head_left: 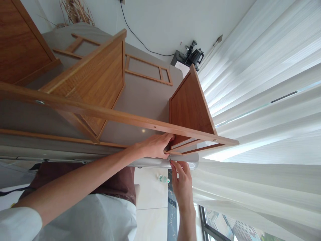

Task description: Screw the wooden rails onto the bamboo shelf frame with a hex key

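A wooden frame with upright panels stands on its side on the grey tabletop (147,97). Its long front rail (130,116) runs across the view, and a reddish-brown end panel (189,103) joins it at the right. My left hand (159,144) is closed around wood at the frame's lower right corner, its fingers partly hidden behind the edge. Just below, my right hand (182,170) pinches a small, thin, screw-like piece (170,160) between thumb and fingertips, close to the underside of that corner. The piece is too small to make out fully.
A second wooden panel (100,80) rises left of centre. Slatted frames (150,71) lie flat toward the back. A black kettle (196,56) stands on a small stand by the wall. White curtains (263,110) hang at the right. A plastic bottle (163,179) is on the floor.
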Demonstrator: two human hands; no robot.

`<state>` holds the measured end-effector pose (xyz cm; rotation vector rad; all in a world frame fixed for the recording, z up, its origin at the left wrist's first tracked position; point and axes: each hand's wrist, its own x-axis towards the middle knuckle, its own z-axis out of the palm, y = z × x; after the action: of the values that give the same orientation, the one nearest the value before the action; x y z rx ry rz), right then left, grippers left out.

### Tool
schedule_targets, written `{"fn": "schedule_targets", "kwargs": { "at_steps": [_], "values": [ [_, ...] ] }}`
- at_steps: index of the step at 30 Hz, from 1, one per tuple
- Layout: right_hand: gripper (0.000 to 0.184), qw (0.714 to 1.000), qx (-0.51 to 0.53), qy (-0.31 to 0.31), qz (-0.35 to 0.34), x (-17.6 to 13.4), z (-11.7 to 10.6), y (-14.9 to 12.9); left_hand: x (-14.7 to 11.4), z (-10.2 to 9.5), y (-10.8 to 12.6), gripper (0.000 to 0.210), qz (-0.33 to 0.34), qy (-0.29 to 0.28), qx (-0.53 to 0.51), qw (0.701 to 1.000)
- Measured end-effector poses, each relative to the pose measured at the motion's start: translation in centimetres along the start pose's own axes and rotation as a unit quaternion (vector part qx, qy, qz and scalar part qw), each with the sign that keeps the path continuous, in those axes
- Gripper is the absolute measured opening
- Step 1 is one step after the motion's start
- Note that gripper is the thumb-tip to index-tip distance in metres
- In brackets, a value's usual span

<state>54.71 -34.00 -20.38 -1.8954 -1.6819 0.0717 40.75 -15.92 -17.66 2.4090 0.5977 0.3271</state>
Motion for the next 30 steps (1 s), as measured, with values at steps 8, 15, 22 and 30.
{"fn": "schedule_targets", "kwargs": {
  "at_steps": [8, 15, 22, 30],
  "values": [
    [0.023, 0.991, -0.113, -0.026, -0.062, 1.2, -0.7, -0.3, 0.0, 0.0, -0.1, 0.060, 0.004, 0.002, -0.001, 1.000],
    [0.022, 0.985, -0.142, -0.028, -0.094, 1.5, -1.3, -0.3, 0.0, 0.1, -0.1, 0.059, 0.002, 0.004, 0.000, 1.000],
    [0.021, 0.982, -0.151, -0.039, -0.108, 1.9, -1.4, -0.5, 0.0, 0.6, -0.3, 0.056, 0.009, 0.021, 0.011, 1.000],
    [0.020, 0.981, -0.158, -0.045, -0.106, 1.9, -1.4, -0.2, 0.0, 0.6, -0.1, 0.053, 0.014, 0.028, 0.015, 0.999]
  ]
}}
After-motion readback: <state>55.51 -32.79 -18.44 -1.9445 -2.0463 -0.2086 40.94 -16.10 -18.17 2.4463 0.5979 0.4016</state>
